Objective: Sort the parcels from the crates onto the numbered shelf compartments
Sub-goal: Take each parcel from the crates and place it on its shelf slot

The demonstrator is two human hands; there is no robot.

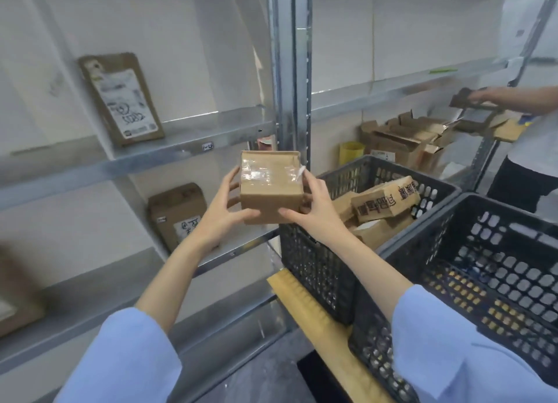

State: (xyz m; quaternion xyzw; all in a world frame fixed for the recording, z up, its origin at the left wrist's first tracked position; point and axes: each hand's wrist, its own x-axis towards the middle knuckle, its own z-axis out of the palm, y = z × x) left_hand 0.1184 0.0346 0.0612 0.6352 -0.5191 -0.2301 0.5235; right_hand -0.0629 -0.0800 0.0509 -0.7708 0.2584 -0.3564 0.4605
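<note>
Fingers (234, 188) of the left hand (225, 210) spread along the left face of a small cardboard box (270, 191), the thumb reaching under its bottom front edge. The right hand (312, 207) mirrors this on the other side: its fingers curl around the right face and the thumb presses on the lower front. Both hands clasp the box between them, lifted in the air, with clear tape across its top.

Just beyond the fingertips rises the grey metal post (291, 70) of the shelf (169, 158), and a small white label (207, 146) sits on the shelf edge up and left of the left fingers. Farther left of them, a flat brown parcel (120, 99) with a white sticker leans against the back wall of the upper compartment. Below it, in the next compartment, another brown parcel (178, 215) stands, partly hidden behind the left forearm.

Right of the right hand, a dark plastic crate (317, 269) holds several cardboard parcels, one printed box (386, 198) lying tilted on top. A second dark crate (498, 269) sits nearer, beside the right sleeve (453, 357). Both crates rest on a wooden board (317, 321). Behind the first crate lie opened cartons (404, 136) and a yellow container (350, 152). At the far right another person (531, 136) handles a dark object, too blurred to identify.
</note>
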